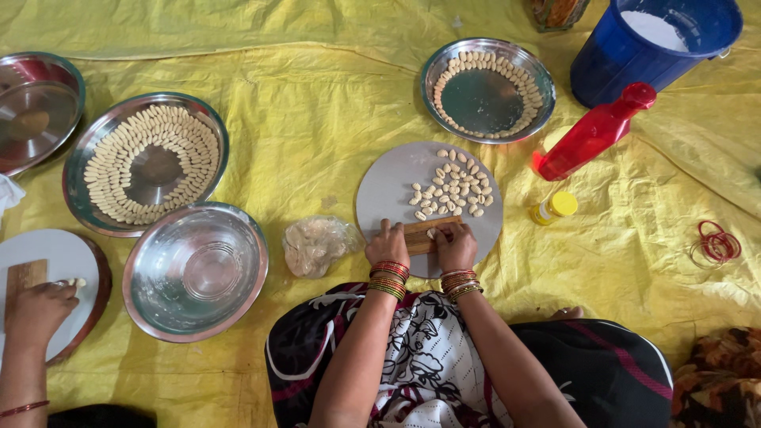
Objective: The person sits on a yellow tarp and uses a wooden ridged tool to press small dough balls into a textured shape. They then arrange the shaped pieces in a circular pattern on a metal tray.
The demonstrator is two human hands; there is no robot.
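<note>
From the head view, looking straight down, the person's left hand [387, 242] and right hand [456, 246] sit side by side just below the middle of the frame, both curled closed over a small ridged wooden block [420, 235] that rests on the near edge of a round grey board [380, 198]. A tiny pale dough piece [432, 233] shows between the thumbs, pressed against the block. Just above them on the board lies a loose cluster of shaped pale dough shells [452, 189].

The board lies on a yellow plastic sheet [317, 119] spread over the floor. At the upper middle, a round steel plate [487, 89] carries a ring of shells; at centre left, a wider steel plate [147, 162] holds rows of them. An empty steel bowl [195, 269] and a clear bag of dough [317, 244] lie left of the hands. At the lower left, another person's hand [36, 309] works on a second board.

By my reading, one piece is being rolled on the block; the next move calls for a gentle push to release it among the cluster.
</note>
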